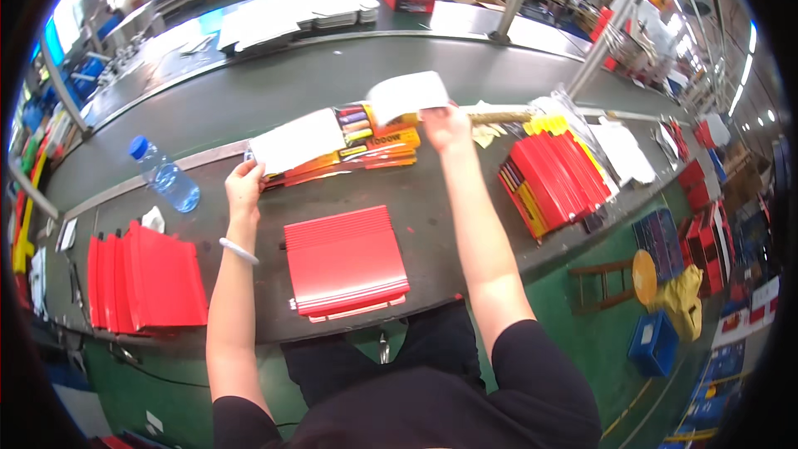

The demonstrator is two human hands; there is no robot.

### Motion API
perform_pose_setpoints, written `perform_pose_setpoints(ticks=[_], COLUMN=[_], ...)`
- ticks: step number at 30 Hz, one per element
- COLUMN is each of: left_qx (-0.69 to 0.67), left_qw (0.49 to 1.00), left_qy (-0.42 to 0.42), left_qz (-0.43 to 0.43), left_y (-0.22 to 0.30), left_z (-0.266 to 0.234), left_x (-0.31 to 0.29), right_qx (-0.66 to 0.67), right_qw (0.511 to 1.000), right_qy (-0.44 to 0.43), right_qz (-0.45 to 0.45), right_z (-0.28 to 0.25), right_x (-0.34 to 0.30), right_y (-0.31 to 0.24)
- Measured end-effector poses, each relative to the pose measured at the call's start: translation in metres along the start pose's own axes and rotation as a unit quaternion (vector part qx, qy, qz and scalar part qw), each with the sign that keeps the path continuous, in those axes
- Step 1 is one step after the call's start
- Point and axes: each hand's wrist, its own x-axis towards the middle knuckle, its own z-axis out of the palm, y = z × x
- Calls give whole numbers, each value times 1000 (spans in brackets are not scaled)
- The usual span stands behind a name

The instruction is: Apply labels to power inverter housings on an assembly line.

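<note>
Your right hand (447,126) is narrow, fingers closed on the near right corner of a white sheet (407,96). That sheet's long axis runs mostly left to right, right end a little higher; its far edge curves.

A second sheet, the white strip (297,142), lies over the left part of the orange-yellow printed pieces (378,150). Strip and pieces both slant, left end nearer you, right end farther off.

Your left hand (244,191) is at the strip's left end, fingers drawn together; cannot tell whether they grip or only touch.

Hard to make out: the sheet in your right hand is blurred, its face washed out, and it covers part of the pieces' far right end. Cannot tell whether it touches them. Your right fingertips are partly hidden; the strip hides most of the pieces' left half.

Position: strip and pieces lie between your hands, on the bench (432,224); the held sheet is just left of and beyond your right hand. Nearer you, between your forearms, a red ribbed housing (347,262) lies flat, ribs running left to right.
</note>
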Motion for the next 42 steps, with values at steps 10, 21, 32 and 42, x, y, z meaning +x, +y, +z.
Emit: perform_pose_setpoints(ticks=[10, 21, 32, 42], left_qx=[185, -194, -221, -240], left_qw=[951, 954, 948, 949], left_qy=[-91, -229, -227, -205], left_qz=[231, 25, 30, 16], left_y=[89, 121, 141, 122], left_z=[44, 51, 5, -5], left_x=[-96, -174, -202, -204], right_qx=[-263, -669, -305, -353], right_qw=[937, 433, 913, 902], right_qy=[-64, -387, -238, -225], right_qz=[-218, -463, 127, -106], right_z=[65, 76, 28, 21], right_x=[-145, -263, -228, -253], right_y=[7, 54, 65, 45])
